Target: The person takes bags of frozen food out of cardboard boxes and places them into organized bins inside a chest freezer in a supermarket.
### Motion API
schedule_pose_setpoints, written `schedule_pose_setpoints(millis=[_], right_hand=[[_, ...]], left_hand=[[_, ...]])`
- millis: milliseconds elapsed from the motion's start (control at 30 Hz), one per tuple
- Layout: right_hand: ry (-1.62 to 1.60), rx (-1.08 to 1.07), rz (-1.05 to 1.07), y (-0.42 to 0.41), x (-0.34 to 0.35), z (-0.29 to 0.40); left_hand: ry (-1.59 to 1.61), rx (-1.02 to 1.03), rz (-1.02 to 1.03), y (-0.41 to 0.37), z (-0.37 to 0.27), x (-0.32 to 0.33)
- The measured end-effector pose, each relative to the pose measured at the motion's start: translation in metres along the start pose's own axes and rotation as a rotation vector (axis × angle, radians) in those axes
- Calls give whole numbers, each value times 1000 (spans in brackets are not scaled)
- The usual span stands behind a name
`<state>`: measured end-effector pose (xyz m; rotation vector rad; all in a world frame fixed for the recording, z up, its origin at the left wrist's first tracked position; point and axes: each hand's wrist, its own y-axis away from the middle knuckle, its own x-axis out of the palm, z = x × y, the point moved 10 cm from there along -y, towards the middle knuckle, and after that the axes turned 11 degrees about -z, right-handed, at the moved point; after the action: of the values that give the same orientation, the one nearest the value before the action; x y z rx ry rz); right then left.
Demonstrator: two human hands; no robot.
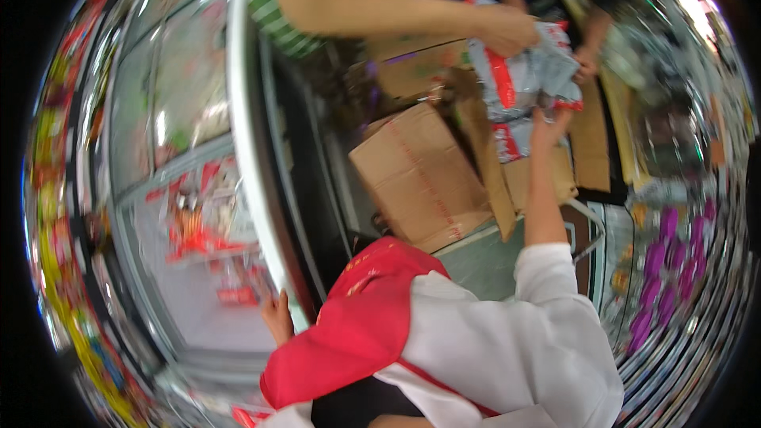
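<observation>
My right hand [550, 122] reaches forward and grips the lower edge of a silver-and-red plastic bag [523, 80]. Two other hands are on the bags there: a co-worker's hand [508, 30] from the left and another person's hand [585, 65] at the right. A second red-and-silver bag [512, 139] lies just under my wrist side, over an open cardboard box [535, 175]. My left hand [278, 314] is at the rim of a chest freezer [252, 190], close to a red package [238, 295] inside; blur hides how its fingers are set.
A closed cardboard carton [422, 178] sits ahead of me, beside the freezer. Bagged frozen goods [208, 214] lie in the freezer. Under the open box is a cart with a metal handle [594, 223]. Shelves of packaged goods [53, 202] line the left; purple-topped items [660, 273] stand right.
</observation>
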<state>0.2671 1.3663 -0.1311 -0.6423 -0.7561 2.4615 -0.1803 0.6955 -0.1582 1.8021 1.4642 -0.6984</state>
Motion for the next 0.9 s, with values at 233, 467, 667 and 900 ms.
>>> schedule_pose_setpoints(millis=[233,467,667,900], right_hand=[[-546,1113,134,-25,29,-3],[-731,999,1088,178,176,183],[-583,687,1320,327,224,341],[-562,1259,1331,434,284,372]], left_hand=[[102,-96,50,3,-23,25],[269,-87,43,11,-27,31],[868,-84,-275,-81,-2,7],[963,53,-409,-213,-55,33]])
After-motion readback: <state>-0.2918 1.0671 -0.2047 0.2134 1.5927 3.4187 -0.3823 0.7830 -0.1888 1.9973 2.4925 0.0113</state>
